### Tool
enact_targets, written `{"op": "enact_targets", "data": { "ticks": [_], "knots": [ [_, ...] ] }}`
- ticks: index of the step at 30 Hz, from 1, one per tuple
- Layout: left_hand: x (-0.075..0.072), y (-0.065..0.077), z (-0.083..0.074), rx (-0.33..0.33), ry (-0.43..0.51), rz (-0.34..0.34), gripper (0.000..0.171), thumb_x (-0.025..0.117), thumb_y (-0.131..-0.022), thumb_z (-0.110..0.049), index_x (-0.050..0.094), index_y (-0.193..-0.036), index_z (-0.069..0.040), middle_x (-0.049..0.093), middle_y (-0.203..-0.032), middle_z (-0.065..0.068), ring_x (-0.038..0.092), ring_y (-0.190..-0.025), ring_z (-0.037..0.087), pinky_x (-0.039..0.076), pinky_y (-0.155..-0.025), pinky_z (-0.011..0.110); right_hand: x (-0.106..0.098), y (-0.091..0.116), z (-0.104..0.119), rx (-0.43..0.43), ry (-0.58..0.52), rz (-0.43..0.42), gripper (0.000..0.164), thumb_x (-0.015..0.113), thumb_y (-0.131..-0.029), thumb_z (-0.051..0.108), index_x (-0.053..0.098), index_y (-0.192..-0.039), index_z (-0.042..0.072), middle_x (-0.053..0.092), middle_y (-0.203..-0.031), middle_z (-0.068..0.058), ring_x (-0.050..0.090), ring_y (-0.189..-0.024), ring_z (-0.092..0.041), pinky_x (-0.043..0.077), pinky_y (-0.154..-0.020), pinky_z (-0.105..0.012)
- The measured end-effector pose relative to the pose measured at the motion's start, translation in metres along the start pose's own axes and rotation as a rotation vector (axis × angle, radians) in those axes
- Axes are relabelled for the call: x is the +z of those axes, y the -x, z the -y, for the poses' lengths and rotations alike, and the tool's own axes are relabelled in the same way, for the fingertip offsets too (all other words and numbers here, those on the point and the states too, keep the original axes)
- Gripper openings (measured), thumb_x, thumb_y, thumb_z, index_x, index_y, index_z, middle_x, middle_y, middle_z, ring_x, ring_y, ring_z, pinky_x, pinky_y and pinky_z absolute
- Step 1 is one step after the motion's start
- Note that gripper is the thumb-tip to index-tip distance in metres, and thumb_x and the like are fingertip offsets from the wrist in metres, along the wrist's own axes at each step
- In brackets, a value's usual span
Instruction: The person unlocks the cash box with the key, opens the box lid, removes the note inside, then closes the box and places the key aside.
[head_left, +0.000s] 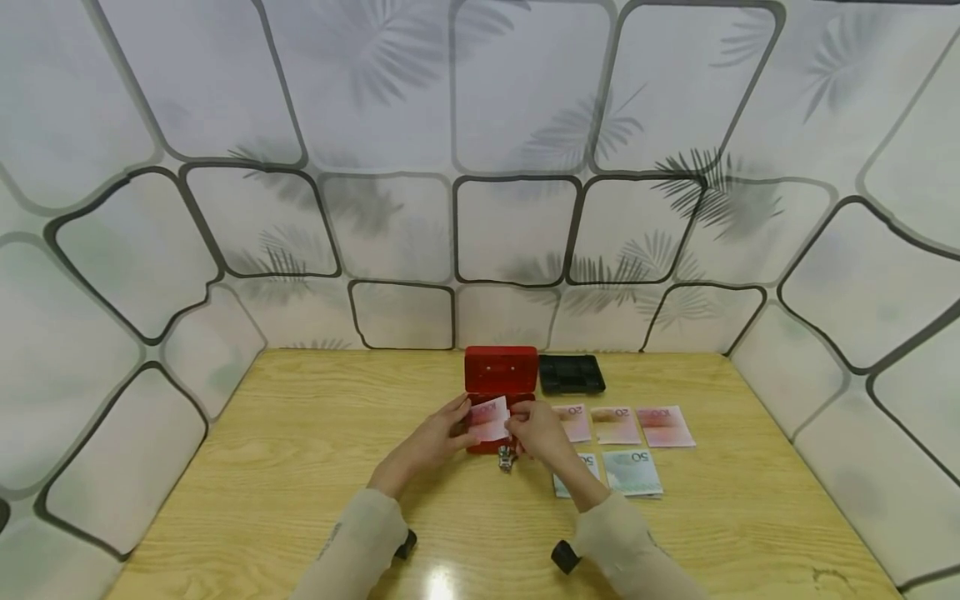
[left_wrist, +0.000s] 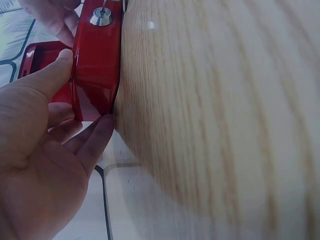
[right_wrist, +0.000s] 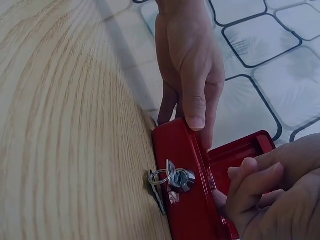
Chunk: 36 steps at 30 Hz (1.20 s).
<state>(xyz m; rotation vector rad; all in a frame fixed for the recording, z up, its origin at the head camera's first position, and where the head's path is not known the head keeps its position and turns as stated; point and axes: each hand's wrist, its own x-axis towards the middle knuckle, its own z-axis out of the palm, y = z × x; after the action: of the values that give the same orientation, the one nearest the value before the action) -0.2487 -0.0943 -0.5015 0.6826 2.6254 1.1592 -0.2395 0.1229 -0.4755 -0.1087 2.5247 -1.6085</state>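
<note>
Nearest you on the surface (head_left: 262,467), two green notes (head_left: 633,479), marked 50, lie right of the box, partly behind your right forearm. At the front wall of the red box (right_wrist: 187,215), a key (right_wrist: 170,171) stands in the round silver lock (right_wrist: 182,181), its ring hanging in front. Your left hand (head_left: 438,432) grips the box's left end, thumb on the front edge and fingers round the side. Your right hand (head_left: 538,429) has its fingers curled, pinching the right edge of a pink note (head_left: 487,418). That note sits tilted over the open box; it is pink with a paler end, and its printed 100 faces up. Farther right, two pinkish notes (head_left: 617,427) marked 20 lie beside a flat pink 100 (head_left: 666,427). Behind, the glossy red lid (head_left: 501,369) stands raised, and a black tray (head_left: 572,374) with compartments lies just to its right. Beyond hangs the leaf-patterned wall (head_left: 513,229).
</note>
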Motion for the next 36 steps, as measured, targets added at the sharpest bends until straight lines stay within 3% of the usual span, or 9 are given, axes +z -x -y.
{"op": "enact_targets", "data": {
  "ticks": [6,9,13,16,23,30,36],
  "knots": [
    [0.001,-0.001,0.001,-0.016,-0.003,-0.004,0.072,0.067,-0.102,-0.026,0.033,-0.158,0.005,0.022,-0.170,0.015,0.023,-0.154,0.035,0.027,-0.122,0.050,0.004,-0.007,0.002,-0.021,0.102,-0.006,0.023,0.068,-0.097,0.005,0.072,-0.114,-0.010,0.065,-0.066,-0.011,0.053,-0.044,-0.013,0.046,-0.044,-0.022],
    [0.001,0.000,0.001,-0.017,-0.003,-0.003,0.072,0.067,-0.102,-0.026,0.033,-0.158,0.004,0.022,-0.170,0.015,0.024,-0.154,0.035,0.027,-0.121,0.050,0.005,-0.009,0.005,-0.055,0.165,-0.003,0.014,0.069,-0.097,0.008,0.077,-0.097,-0.004,0.061,-0.060,-0.005,0.050,-0.042,-0.011,0.044,-0.042,-0.021],
    [0.002,0.000,0.001,-0.008,-0.008,-0.004,0.071,0.067,-0.102,-0.025,0.034,-0.158,0.004,0.023,-0.169,0.015,0.025,-0.154,0.035,0.028,-0.121,0.050,0.007,-0.013,0.009,-0.102,0.228,-0.019,0.025,0.069,-0.095,0.008,0.073,-0.072,0.001,0.048,-0.048,0.006,0.044,-0.041,-0.007,0.035,-0.040,-0.020],
    [0.002,0.000,0.001,-0.006,-0.018,-0.006,0.070,0.067,-0.102,-0.024,0.035,-0.158,0.004,0.023,-0.169,0.016,0.026,-0.154,0.035,0.028,-0.121,0.050,0.009,-0.014,0.010,-0.113,0.279,-0.044,0.032,0.070,-0.095,0.008,0.071,-0.064,0.001,0.042,-0.045,0.009,0.042,-0.041,-0.006,0.031,-0.046,-0.025],
    [0.002,0.000,0.001,-0.006,-0.014,-0.002,0.071,0.068,-0.102,-0.024,0.034,-0.158,0.003,0.022,-0.169,0.016,0.025,-0.154,0.035,0.028,-0.121,0.049,0.012,-0.015,0.007,-0.092,0.300,-0.103,0.026,0.072,-0.095,0.009,0.075,-0.069,0.004,0.049,-0.049,0.007,0.047,-0.043,-0.007,0.035,-0.042,-0.021],
    [0.002,-0.002,0.003,-0.002,0.011,0.004,0.072,0.067,-0.102,-0.022,0.032,-0.159,0.003,0.021,-0.170,0.017,0.025,-0.153,0.035,0.029,-0.121,0.049,0.007,-0.014,0.005,-0.083,0.305,-0.159,0.024,0.072,-0.094,0.012,0.076,-0.072,0.005,0.053,-0.056,0.006,0.049,-0.057,-0.012,0.039,-0.051,-0.026],
    [0.001,-0.001,0.002,-0.017,0.005,0.010,0.074,0.067,-0.102,-0.026,0.030,-0.160,0.001,0.020,-0.170,0.015,0.022,-0.154,0.035,0.026,-0.122,0.050,-0.002,-0.013,0.002,-0.054,0.275,-0.185,0.020,0.072,-0.097,0.015,0.079,-0.080,0.006,0.059,-0.058,0.000,0.048,-0.052,-0.011,0.036,-0.054,-0.027]
  ]
}}
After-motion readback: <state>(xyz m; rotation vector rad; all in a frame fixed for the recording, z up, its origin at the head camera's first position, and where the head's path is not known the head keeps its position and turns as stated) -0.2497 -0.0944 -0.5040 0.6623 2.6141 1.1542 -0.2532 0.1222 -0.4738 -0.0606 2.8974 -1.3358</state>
